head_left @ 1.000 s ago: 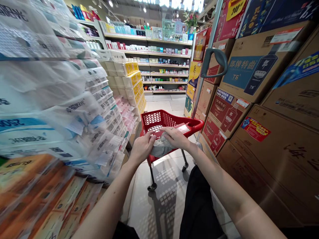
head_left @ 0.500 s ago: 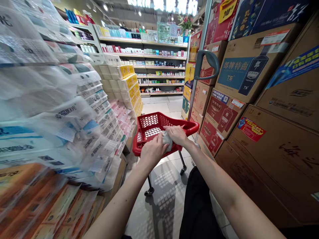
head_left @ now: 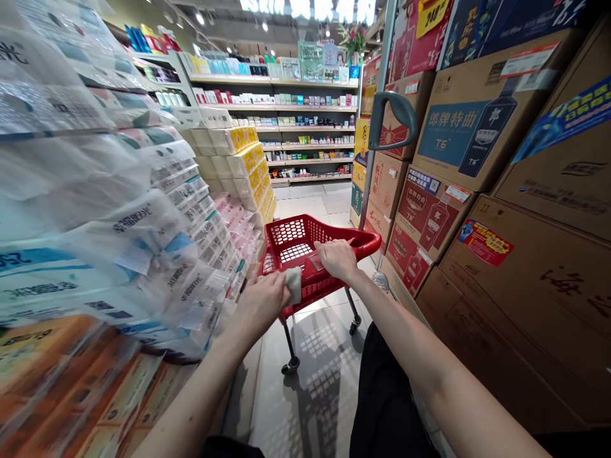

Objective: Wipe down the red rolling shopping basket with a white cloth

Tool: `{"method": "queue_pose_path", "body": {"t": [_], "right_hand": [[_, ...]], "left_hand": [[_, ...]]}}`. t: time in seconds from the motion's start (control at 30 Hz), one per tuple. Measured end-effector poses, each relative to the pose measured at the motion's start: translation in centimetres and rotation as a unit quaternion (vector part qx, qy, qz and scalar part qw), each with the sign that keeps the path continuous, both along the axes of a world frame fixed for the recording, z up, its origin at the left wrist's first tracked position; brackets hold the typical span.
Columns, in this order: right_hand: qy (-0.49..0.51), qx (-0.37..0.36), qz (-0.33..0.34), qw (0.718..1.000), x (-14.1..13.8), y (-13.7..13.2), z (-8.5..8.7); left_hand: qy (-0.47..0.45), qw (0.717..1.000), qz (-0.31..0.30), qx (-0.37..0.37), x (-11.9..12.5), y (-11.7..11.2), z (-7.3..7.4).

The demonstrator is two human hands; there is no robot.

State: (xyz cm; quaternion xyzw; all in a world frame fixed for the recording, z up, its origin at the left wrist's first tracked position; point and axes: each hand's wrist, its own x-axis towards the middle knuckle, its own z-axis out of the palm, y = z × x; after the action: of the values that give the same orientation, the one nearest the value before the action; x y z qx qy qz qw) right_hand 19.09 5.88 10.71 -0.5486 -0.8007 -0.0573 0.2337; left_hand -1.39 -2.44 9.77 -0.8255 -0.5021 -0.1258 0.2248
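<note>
A red plastic shopping cart [head_left: 315,221] with a perforated basket stands in front of me on dark legs and castors. My left hand [head_left: 265,296] is at the cart's near left corner, its fingers closed on a grey cloth [head_left: 294,285]. The cloth hangs at the red rim, and the hand hides part of it. Over the near bar of the cart lies my right hand [head_left: 338,259], its fingers curled round the handle [head_left: 319,272].
Plastic-wrapped tissue packs [head_left: 176,267] are piled along the left. Liquor cartons [head_left: 458,133] are stacked on the right, beside a pole-mounted grey handle [head_left: 392,121]. Stocked shelves [head_left: 305,130] stand across the tiled aisle ahead. A shoe [head_left: 380,281] shows near the right cartons.
My left hand has moved left with the cloth, away from my right hand to the cart's left corner. My right hand stays on the handle, where the cloth was beside it.
</note>
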Motion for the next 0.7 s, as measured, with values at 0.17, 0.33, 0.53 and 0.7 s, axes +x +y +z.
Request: {"method": "queue_pose_path", "body": {"t": [0.17,0.33,0.53,0.7], "right_hand": [[0.003,-0.008,-0.011,1.0,-0.3,0.0,0.0],[-0.011,-0.011,0.009,1.0,0.1,0.3,0.1],[-0.006,-0.014,0.022,1.0,0.1,0.4,0.1],[0.007,-0.026,0.0,1.0,0.3,0.6,0.3]], "left_hand": [[0.021,0.999,0.047,0.004,2.5,-0.5,-0.2],[0.028,0.997,0.032,-0.065,1.6,0.8,0.4],[-0.015,0.964,0.051,-0.259,0.7,4.7,1.8],[-0.041,0.986,0.074,-0.146,1.4,3.5,1.0]]}}
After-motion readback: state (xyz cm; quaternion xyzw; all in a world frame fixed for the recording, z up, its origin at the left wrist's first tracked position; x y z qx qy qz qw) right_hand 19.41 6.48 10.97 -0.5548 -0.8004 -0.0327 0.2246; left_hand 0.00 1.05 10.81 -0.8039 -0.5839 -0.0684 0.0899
